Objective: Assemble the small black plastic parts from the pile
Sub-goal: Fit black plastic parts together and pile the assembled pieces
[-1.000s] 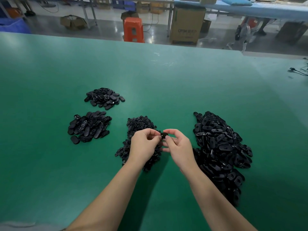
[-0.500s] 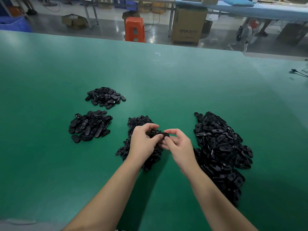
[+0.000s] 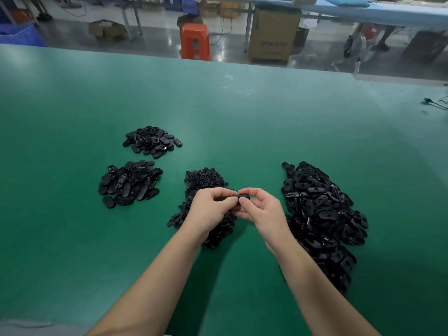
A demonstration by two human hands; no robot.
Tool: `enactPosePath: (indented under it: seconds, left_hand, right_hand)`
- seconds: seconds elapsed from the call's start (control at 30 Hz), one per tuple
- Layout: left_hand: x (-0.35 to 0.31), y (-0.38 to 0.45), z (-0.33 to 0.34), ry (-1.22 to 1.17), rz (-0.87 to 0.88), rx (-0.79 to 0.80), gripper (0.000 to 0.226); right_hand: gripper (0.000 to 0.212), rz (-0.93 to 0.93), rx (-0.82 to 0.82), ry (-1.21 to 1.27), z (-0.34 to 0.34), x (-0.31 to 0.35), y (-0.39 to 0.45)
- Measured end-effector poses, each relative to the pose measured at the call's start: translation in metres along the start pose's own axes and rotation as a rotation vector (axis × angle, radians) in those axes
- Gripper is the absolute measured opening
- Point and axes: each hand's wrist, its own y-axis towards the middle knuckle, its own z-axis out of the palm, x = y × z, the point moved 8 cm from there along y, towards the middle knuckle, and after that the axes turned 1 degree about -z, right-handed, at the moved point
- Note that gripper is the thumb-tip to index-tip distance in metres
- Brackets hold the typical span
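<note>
Left hand point(image 3: 210, 206) and right hand point(image 3: 261, 209), fingers curled, pinch 1 black part point(image 3: 243, 196) above the middle pile point(image 3: 202, 178).

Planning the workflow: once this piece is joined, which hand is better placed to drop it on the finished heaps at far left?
Left, probably: the left hand is nearer the two left heaps; the right hand sits by the big pile.

Dim overhead light, wide-angle edge warp

Bare green table point(image 3: 242, 122) lies between four black part piles point(image 3: 320, 214)
</note>
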Motion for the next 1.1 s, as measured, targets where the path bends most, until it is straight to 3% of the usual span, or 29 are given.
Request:
enactPosePath:
  seconds: [0.43, 0.83, 1.1]
  left_hand:
    - [0.0046, -0.0026, 0.0051, 0.053, -0.061, 0.045, 0.017]
    - [0.0042, -0.0059, 0.0048, 0.079, -0.017, -0.042, 0.010]
    - [0.0000, -0.0032, 0.0043, 0.173, 0.046, 0.042, 0.017]
  right_hand:
    - [0.013, 0.002, 0.039, -0.038, 0.0000, 0.0001, 0.0011]
    - [0.017, 0.014, 0.057, -0.074, -0.0006, 0.0019, 0.0008]
    - [0.015, -0.007, 0.044, -0.101, -0.0016, 0.0009, 0.0042]
